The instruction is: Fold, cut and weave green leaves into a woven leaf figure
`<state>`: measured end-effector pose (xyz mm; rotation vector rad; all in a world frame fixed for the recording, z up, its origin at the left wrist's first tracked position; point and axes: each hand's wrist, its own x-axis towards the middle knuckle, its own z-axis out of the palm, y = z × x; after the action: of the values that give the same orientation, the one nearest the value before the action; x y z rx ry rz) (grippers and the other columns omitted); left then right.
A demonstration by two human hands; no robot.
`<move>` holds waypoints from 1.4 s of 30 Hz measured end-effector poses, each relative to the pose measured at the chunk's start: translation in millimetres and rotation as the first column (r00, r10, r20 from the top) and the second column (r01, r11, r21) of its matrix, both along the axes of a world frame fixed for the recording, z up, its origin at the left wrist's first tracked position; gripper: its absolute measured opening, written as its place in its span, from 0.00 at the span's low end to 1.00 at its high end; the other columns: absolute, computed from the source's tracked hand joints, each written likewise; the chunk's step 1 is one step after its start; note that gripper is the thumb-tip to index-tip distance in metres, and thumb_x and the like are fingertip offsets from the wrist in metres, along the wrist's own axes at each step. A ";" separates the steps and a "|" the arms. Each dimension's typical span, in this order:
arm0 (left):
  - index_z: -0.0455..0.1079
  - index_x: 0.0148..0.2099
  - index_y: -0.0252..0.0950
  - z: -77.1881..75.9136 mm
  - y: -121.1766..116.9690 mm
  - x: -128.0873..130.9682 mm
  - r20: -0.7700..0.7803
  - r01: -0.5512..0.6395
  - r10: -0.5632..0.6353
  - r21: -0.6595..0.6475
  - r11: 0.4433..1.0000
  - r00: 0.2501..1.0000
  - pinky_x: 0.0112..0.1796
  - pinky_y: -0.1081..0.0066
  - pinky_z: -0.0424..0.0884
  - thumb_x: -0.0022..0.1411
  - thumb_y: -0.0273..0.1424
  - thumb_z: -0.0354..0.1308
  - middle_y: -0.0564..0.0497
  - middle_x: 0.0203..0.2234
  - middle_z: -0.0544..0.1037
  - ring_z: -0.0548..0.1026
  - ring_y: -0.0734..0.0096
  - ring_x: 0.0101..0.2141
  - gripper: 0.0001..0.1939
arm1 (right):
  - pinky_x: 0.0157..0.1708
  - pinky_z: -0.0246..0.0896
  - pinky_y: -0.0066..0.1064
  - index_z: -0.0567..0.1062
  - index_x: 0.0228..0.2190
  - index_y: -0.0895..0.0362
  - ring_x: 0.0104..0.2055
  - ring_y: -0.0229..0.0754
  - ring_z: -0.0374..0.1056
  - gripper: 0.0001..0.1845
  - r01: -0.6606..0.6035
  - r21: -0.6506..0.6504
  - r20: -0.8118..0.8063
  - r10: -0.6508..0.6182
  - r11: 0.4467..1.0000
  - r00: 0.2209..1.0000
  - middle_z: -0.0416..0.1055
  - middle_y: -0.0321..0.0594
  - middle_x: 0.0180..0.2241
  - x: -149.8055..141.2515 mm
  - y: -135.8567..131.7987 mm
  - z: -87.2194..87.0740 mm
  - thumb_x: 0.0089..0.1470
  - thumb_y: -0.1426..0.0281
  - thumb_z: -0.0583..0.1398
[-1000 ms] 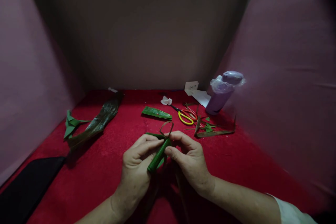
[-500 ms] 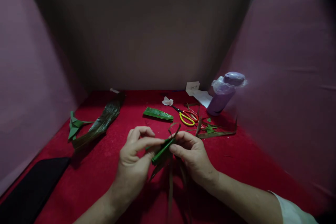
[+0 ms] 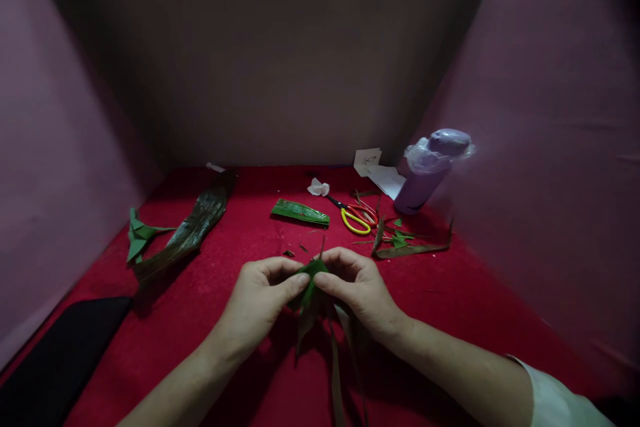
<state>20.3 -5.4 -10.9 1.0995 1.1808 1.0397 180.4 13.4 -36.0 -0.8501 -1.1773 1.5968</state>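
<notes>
Between my two hands is a folded green leaf (image 3: 311, 287), with brown leaf strips (image 3: 336, 367) hanging down below it. My left hand (image 3: 270, 293) pinches its left side, thumb on top and fingers behind. My right hand (image 3: 357, 287) grips the right side in the same way, its thumb close to the left one. The fingertips behind the leaf are hidden. Beyond the hands lies a flat green leaf piece (image 3: 300, 212), and right of it are scissors (image 3: 356, 217) with red and yellow handles.
On the red cloth (image 3: 240, 353) at left are a long dark leaf (image 3: 195, 230), a folded green leaf figure (image 3: 141, 233) and a black flat object (image 3: 70, 353). Leaf scraps (image 3: 403, 240), a crumpled tissue (image 3: 318, 187), paper (image 3: 385, 179) and a purple container (image 3: 423, 187) with plastic lie farther right.
My left hand has shifted its hold, so both thumbs now press the leaf near each other. The leaf has turned and looks spread flatter. Small dark bits now show on the cloth beyond my left hand.
</notes>
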 end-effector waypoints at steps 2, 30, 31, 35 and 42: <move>0.77 0.30 0.33 1.5 0.4 -1.3 -0.012 -0.040 0.040 0.025 0.999 0.999 0.27 0.75 0.68 0.49 0.31 0.64 0.50 0.22 0.78 0.72 0.73 0.23 0.07 | 0.34 0.63 0.26 0.73 0.33 0.57 0.30 0.34 0.68 0.14 -0.047 0.043 0.003 0.047 0.998 0.999 0.72 0.33 0.29 0.7 0.3 0.7 0.43 0.66 0.67; 0.76 0.33 0.34 -1.1 2.2 -3.4 -0.097 -0.084 0.094 0.107 0.991 0.991 0.32 0.75 0.68 0.51 0.32 0.62 0.51 0.27 0.80 0.73 0.72 0.29 0.07 | 0.34 0.62 0.26 0.72 0.32 0.58 0.31 0.33 0.69 0.16 -0.145 -0.057 -0.094 0.139 0.988 0.986 0.73 0.33 0.30 -1.7 2.9 0.8 0.37 0.74 0.68; 0.76 0.33 0.34 -0.1 2.6 -4.5 -0.099 -0.069 0.079 0.099 0.993 0.992 0.31 0.74 0.68 0.51 0.32 0.62 0.51 0.27 0.80 0.73 0.72 0.29 0.07 | 0.34 0.62 0.26 0.72 0.32 0.58 0.31 0.33 0.69 0.16 -0.159 -0.058 -0.087 0.153 0.986 0.984 0.73 0.34 0.30 -0.5 3.7 1.0 0.37 0.74 0.68; 0.76 0.33 0.34 4.3 4.4 -10.8 -0.140 0.029 -0.019 0.072 0.997 0.990 0.29 0.75 0.67 0.52 0.32 0.62 0.51 0.26 0.79 0.72 0.73 0.26 0.07 | 0.33 0.60 0.27 0.74 0.31 0.60 0.30 0.34 0.67 0.16 -0.212 -0.092 -0.005 0.212 0.973 0.977 0.72 0.34 0.29 4.4 5.9 1.6 0.35 0.74 0.69; 0.76 0.32 0.34 5.0 4.9 -12.9 -0.214 0.060 -0.037 0.103 0.993 0.976 0.27 0.76 0.65 0.53 0.32 0.60 0.53 0.23 0.76 0.69 0.74 0.24 0.07 | 0.29 0.58 0.26 0.72 0.31 0.61 0.26 0.32 0.63 0.18 -0.291 -0.103 0.053 0.297 0.951 0.953 0.69 0.33 0.26 4.9 6.9 5.1 0.35 0.69 0.70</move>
<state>7.4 -0.5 -5.9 1.3450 1.2702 0.9759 185.3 20.3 -30.9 -0.8232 -1.3342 1.8903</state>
